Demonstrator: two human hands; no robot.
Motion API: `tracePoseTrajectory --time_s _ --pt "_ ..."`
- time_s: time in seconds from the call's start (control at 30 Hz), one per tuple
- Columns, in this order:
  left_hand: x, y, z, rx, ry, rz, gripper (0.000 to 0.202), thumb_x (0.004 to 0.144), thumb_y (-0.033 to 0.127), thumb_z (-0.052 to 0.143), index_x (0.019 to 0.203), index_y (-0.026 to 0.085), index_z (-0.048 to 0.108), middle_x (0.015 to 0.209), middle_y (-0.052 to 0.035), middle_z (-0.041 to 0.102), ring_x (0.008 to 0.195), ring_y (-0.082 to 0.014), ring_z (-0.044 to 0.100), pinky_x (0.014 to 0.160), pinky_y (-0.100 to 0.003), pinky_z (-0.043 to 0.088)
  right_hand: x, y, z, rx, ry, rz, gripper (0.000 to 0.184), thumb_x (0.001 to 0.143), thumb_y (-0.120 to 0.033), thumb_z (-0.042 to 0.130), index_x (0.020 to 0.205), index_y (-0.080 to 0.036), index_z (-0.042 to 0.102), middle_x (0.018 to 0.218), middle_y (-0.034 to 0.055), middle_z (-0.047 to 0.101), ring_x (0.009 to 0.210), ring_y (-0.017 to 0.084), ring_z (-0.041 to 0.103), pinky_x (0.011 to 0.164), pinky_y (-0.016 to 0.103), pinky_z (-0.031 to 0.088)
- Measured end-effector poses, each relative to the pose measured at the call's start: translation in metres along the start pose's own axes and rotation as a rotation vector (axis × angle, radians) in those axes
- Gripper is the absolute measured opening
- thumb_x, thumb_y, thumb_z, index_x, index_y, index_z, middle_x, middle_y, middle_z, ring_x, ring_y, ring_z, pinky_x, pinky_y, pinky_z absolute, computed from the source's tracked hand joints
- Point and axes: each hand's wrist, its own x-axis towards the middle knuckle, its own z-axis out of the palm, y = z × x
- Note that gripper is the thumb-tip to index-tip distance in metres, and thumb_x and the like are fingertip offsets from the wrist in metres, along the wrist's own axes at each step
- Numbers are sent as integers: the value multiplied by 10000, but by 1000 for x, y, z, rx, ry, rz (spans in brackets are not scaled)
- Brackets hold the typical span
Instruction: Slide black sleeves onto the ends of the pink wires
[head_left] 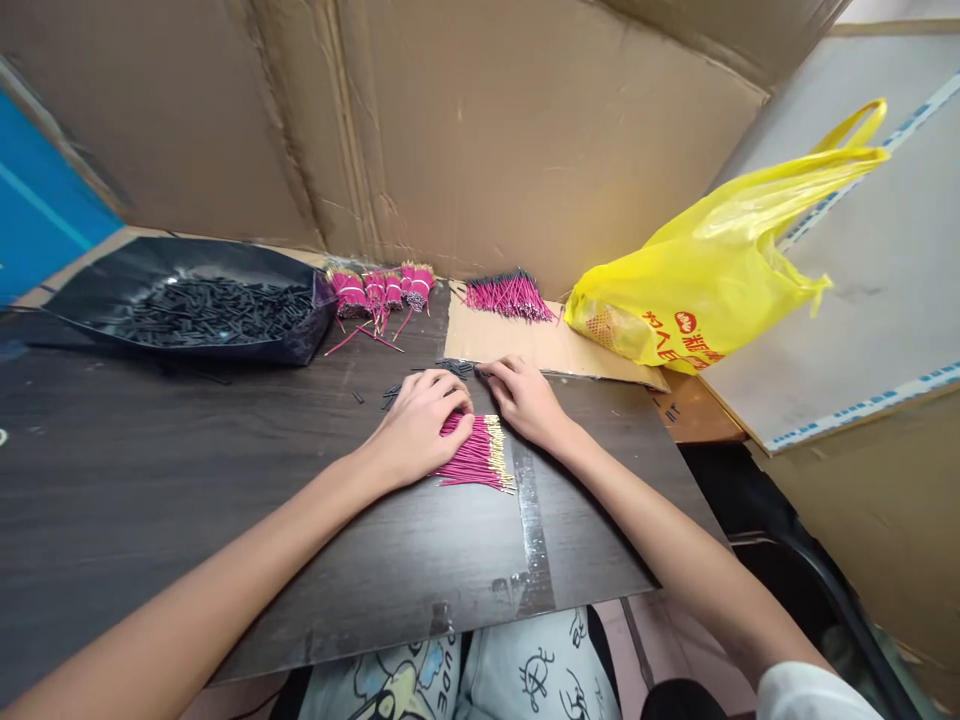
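My left hand [420,420] lies with curled fingers on a loose pile of pink wires [480,458] with gold tips, on the dark wooden table [187,470]. Right of it, my right hand [525,398] is closed in a pinch over small black tube pieces [456,367] at the pile's far side. What the fingertips hold is too small to make out.
A black bag of black tube pieces [202,308] lies at the back left. Tied pink wire bundles [382,290] stand behind, and loose pink wires [510,296] rest on a cardboard sheet [547,345]. A yellow plastic bag [712,270] sits right. Cardboard walls [480,130] enclose the back.
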Motion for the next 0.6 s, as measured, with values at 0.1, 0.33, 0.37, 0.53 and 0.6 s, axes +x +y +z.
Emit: tracePoseTrajectory --time_s 0.1,0.33,0.37,0.53,0.6 --pt "0 0 1 -6 1 9 235 980 330 505 885 182 661 1136 -74 701 1195 -265 547 1105 -491 388 5 1 4 -59 -17 -8 391 1077 -296 402 1349 -214 671 1242 112 644 1203 215 544 1104 363 435" --pt "-1 -2 4 -20 -4 52 267 996 362 502 877 188 666 1079 -66 725 1194 -261 557 1064 -471 395 11 6 6 -72 -2 27 280 1056 -297 464 1102 -177 713 1138 100 667 1133 212 566 1044 335 446" --pt "-1 -3 4 -21 -12 58 278 999 368 498 871 187 666 1069 -66 725 1187 -261 559 1058 -469 396 12 6 5 -74 5 36 258 1050 -284 473 1080 -176 705 1121 98 670 1118 212 570 1024 331 448" --pt "-1 -3 0 -57 -35 69 313 1006 378 482 899 193 711 1074 -61 723 1157 -248 561 1051 -465 400 12 2 2 -82 22 87 268 1021 -184 435 1169 -183 659 1145 90 672 1116 207 579 984 326 452" --pt "-2 -2 -2 -69 -55 79 303 1000 375 495 970 215 751 1113 -51 723 1182 -244 558 1068 -470 393 11 -1 0 -119 5 122 284 1006 -168 429 1163 -189 665 1165 92 661 1140 220 573 975 334 460"
